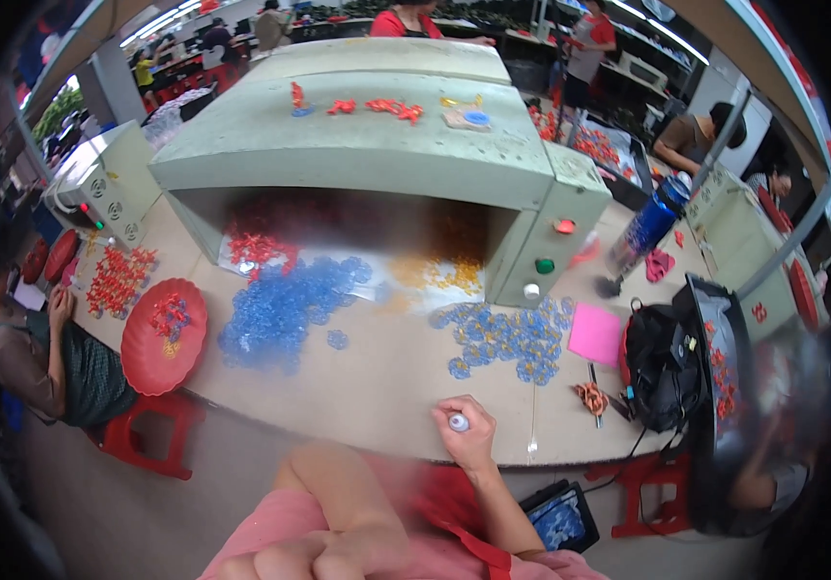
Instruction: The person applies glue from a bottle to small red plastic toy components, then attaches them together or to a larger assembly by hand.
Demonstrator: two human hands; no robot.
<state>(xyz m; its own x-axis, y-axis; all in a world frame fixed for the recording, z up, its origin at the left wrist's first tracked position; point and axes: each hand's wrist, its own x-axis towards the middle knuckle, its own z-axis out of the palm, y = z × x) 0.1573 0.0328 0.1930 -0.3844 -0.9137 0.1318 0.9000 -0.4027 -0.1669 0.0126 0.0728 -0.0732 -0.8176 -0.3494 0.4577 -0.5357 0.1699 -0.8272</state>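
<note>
My right hand (470, 437) is closed round a small white pen-like tube (459, 422), seen almost end-on, above the front edge of the table. My left hand (294, 559) is close to the camera at the lower edge, with its arm bent back; its fingers look curled, and whatever they may hold is hidden. Beyond the hands, a heap of clear blue flower-shaped discs (280, 304) lies left of centre. More blue discs with yellow centres (517, 340) are spread to the right. Red figure pieces (262, 249) and yellow pieces (459, 275) lie at the oven-like machine's opening.
The pale green machine (357, 169) spans the table's back. A red scalloped bowl (166, 338) stands left, near a seated person (24, 329). At right are pink paper (595, 333), a black backpack (665, 362), a blue bottle (652, 222) and a brown figure (590, 396).
</note>
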